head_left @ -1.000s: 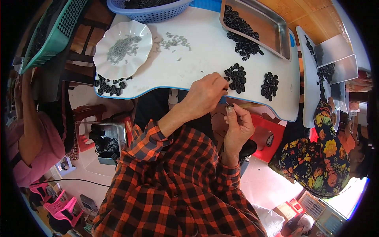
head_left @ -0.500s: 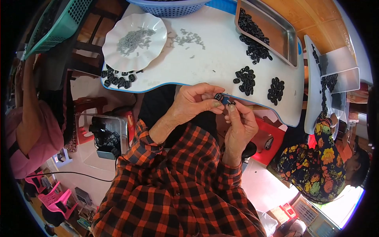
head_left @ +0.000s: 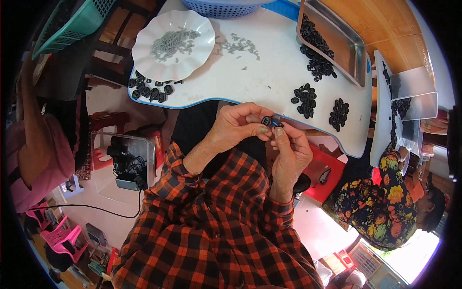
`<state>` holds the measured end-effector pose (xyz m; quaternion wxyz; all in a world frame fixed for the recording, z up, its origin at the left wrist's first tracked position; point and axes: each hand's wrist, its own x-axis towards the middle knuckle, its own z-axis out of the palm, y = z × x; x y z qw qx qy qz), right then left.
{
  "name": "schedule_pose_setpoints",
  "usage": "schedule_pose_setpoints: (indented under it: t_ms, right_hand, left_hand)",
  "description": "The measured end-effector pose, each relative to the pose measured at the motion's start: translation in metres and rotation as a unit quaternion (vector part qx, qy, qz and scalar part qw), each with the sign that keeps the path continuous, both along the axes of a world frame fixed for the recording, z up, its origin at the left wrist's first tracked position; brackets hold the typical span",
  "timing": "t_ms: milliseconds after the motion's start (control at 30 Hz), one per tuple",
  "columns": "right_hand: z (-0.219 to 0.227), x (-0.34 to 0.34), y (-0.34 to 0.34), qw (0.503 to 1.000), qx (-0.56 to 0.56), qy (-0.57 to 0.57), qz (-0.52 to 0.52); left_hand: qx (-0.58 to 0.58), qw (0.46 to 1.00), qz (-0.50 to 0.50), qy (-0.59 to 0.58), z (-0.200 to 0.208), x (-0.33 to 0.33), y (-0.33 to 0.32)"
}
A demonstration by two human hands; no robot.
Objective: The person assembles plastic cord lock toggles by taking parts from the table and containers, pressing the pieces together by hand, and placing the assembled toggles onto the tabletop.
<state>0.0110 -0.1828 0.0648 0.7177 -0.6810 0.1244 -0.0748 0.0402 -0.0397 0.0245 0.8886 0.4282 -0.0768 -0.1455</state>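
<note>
Just off the table's near edge, my two hands meet fingertip to fingertip. My left hand (head_left: 233,126) pinches a black oval plastic piece (head_left: 266,121) between thumb and fingers. A smaller black piece (head_left: 279,126) sits between the thumb and fingers of my right hand (head_left: 290,153), close against the first; whether they touch I cannot tell. Beyond them on the white table (head_left: 240,84) lie two small piles of black oval pieces, a nearer pile (head_left: 304,100) and a right-hand pile (head_left: 339,114). Chunkier black pieces (head_left: 153,91) gather at the left edge.
A scalloped white plate (head_left: 143,45) holds small grey pins (head_left: 175,44), with loose pins (head_left: 240,45) beside it. A metal tray (head_left: 357,60) of black pieces stands far right, a blue basket (head_left: 221,9) at the back. People sit on both sides.
The view has shifted slightly, so the table appears a little further right. My hands stay together, with the two black pieces tilted slightly differently between the fingertips.
</note>
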Motion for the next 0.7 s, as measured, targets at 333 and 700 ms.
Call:
schedule_pose_setpoints:
  t_ms: [333, 700]
  right_hand:
    - [-0.001, 0.001, 0.008, 1.0, -0.001, 0.001, 0.009]
    - [-0.01, 0.004, 0.006, 1.0, 0.009, -0.025, -0.014]
  left_hand:
    - [-0.008, 1.0, 0.014, 0.021, -0.007, -0.002, -0.003]
    - [0.101, 0.992, 0.018, -0.079, -0.02, -0.005, -0.007]
